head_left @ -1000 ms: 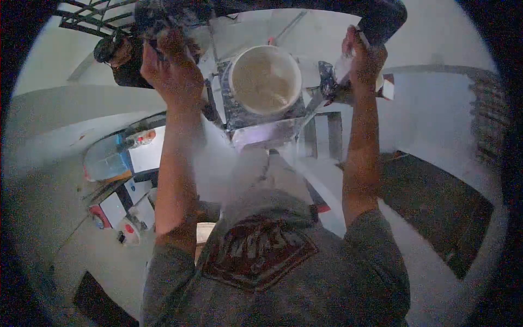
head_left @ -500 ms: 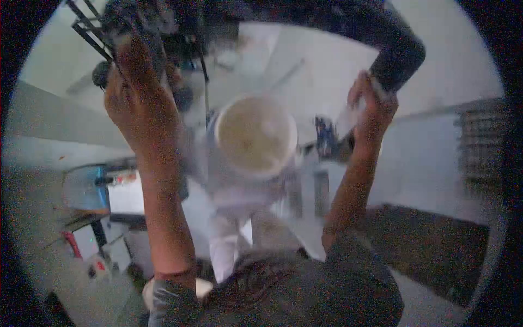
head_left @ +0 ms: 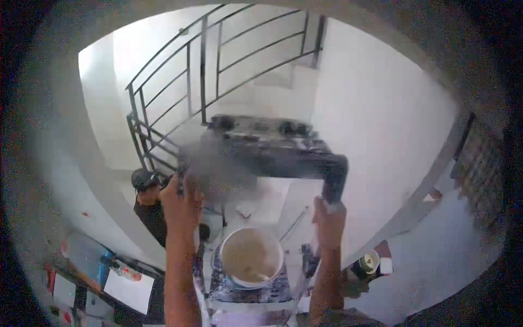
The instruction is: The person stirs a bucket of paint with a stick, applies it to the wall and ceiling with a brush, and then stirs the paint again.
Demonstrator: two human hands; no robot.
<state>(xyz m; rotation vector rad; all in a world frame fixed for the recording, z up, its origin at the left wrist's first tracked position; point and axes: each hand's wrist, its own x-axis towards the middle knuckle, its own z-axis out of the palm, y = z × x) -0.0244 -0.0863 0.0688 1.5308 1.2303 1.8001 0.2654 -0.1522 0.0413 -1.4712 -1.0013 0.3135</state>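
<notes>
Raised in front of me is a long dark object [head_left: 278, 158] with a bent, leg-like right end; blur hides what it is. My right hand [head_left: 329, 218] is closed round the lower tip of that bent end. My left hand [head_left: 182, 201] is up at the object's left end, against a blurred grey part, its fingers partly hidden. Between my forearms and lower down, a round white bucket [head_left: 251, 257] holds a pale brownish liquid or paste. The bucket stands on a stained platform [head_left: 250, 294].
Black metal stair railings [head_left: 203, 71] rise behind the object. A person in a dark cap [head_left: 146, 182] is at the left, beyond my left arm. White walls [head_left: 381, 120] stand right. Lower left has a table with a white sheet [head_left: 128, 289]; a small container [head_left: 369, 262] is lower right.
The view has tilted up, showing the railings and the person. The dark object and both hands now appear lower in view and farther off, and the bucket sits lower too.
</notes>
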